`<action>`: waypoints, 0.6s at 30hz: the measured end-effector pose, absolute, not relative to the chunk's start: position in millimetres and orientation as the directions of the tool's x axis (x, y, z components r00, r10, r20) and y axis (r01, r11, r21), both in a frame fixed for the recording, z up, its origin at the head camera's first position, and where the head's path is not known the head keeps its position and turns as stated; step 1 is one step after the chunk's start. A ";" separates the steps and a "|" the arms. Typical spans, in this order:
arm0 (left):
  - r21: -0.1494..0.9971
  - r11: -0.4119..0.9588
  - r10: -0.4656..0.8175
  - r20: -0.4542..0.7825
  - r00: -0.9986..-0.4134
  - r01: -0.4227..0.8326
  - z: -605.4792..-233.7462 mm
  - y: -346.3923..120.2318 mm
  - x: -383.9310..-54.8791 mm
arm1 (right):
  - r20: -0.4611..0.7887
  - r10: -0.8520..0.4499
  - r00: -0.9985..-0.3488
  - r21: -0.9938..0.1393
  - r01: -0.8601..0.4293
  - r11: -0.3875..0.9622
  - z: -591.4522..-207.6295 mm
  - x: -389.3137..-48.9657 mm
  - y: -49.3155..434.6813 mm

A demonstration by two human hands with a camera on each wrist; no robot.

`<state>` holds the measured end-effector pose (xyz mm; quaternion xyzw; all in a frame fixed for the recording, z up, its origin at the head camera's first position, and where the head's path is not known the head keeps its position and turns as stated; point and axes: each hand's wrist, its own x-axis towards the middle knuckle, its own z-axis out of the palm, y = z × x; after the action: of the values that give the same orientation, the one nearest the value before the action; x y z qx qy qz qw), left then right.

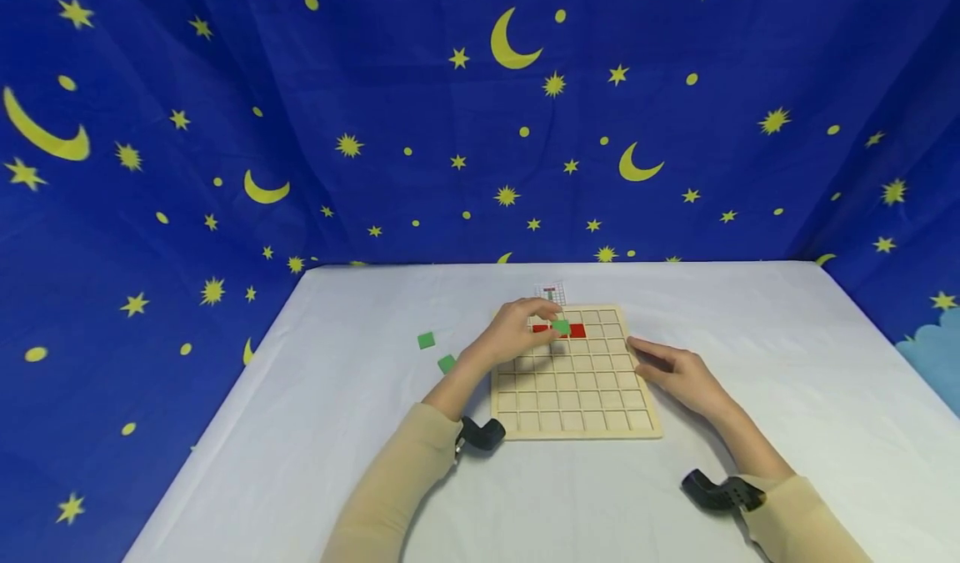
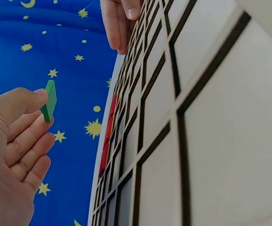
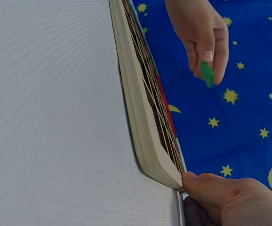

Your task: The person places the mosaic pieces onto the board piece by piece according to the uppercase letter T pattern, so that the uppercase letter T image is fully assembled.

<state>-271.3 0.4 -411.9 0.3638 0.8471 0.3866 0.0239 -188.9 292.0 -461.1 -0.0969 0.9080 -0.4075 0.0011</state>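
A beige sleeve [image 1: 382,488] lies nearest, then two loose green tiles [image 1: 426,340]. The left hand [image 1: 517,329] pinches a green square [image 1: 560,327] above the gridded board [image 1: 585,435] bearing red tiles [image 1: 577,330]; a card [image 1: 551,293] behind is too small to read. The right hand [image 1: 686,377], fingers extended, touches the board's right edge.

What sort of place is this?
Probably a small staged tabletop booth: blue fabric curtains printed with yellow moons and stars back and flank a white cloth-covered table holding a pale wooden grid board.
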 end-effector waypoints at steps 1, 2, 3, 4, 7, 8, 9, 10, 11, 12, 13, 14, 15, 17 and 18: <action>0.674 0.436 0.637 0.237 -0.734 0.596 -412.5 1.2 -271.2 | 0.078 -0.178 -0.981 -0.741 -0.176 0.648 -461.2 -188.9 291.9; 0.675 0.435 0.640 0.234 -0.732 0.596 -413.2 1.9 -271.4 | 0.079 -0.180 -0.981 -0.741 -0.178 0.648 -461.3 -188.9 291.8; 0.673 0.437 0.642 0.230 -0.731 0.596 -414.0 2.6 -271.7 | 0.080 -0.180 -0.980 -0.741 -0.180 0.647 -461.2 -188.8 291.8; 0.669 0.442 0.645 0.226 -0.730 0.598 -414.7 3.1 -272.1 | 0.081 -0.181 -0.980 -0.740 -0.181 0.647 -461.1 -188.9 291.6; 0.650 0.457 0.653 0.218 -0.726 0.607 -417.1 4.3 -273.3 | 0.083 -0.184 -0.979 -0.739 -0.184 0.648 -460.8 -189.2 291.4; 0.642 0.462 0.655 0.218 -0.723 0.612 -418.4 4.7 -273.8 | 0.084 -0.185 -0.979 -0.739 -0.185 0.648 -460.6 -189.2 291.3; 0.633 0.466 0.657 0.221 -0.721 0.619 -419.9 5.3 -274.4 | 0.084 -0.185 -0.979 -0.739 -0.186 0.648 -460.4 -189.2 291.3; 0.626 0.467 0.659 0.225 -0.717 0.625 -421.3 5.8 -274.8 | 0.086 -0.185 -0.979 -0.738 -0.187 0.648 -460.3 -189.3 291.3; 0.621 0.468 0.660 0.228 -0.716 0.629 -422.8 6.1 -275.1 | 0.086 -0.185 -0.979 -0.739 -0.187 0.647 -460.0 -189.2 291.3; 0.620 0.468 0.659 0.229 -0.716 0.630 -424.4 6.4 -275.3 | 0.087 -0.185 -0.979 -0.739 -0.188 0.646 -459.8 -189.1 291.3; 0.619 0.470 0.658 0.230 -0.717 0.630 -426.3 6.8 -275.4 | 0.087 -0.185 -0.979 -0.742 -0.188 0.644 -459.6 -189.1 291.3; 0.617 0.474 0.657 0.226 -0.719 0.628 -428.4 7.0 -275.5 | 0.086 -0.186 -0.979 -0.744 -0.187 0.642 -459.4 -189.0 291.3; 0.615 0.478 0.657 0.224 -0.720 0.627 -430.4 7.1 -275.4 | 0.085 -0.186 -0.979 -0.745 -0.187 0.640 -459.2 -188.9 291.3; 0.618 0.484 0.657 0.213 -0.724 0.620 -433.9 6.8 -275.1 | 0.084 -0.186 -0.979 -0.748 -0.185 0.638 -458.9 -189.0 291.4; 0.613 0.486 0.659 0.211 -0.722 0.623 -435.4 6.8 -275.2 | 0.084 -0.186 -0.979 -0.749 -0.185 0.636 -458.8 -189.3 291.4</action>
<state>-275.2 6.8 -435.4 0.3717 0.8617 0.3445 0.0261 -189.3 291.4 -458.8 -0.1024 0.9045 -0.4140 0.0006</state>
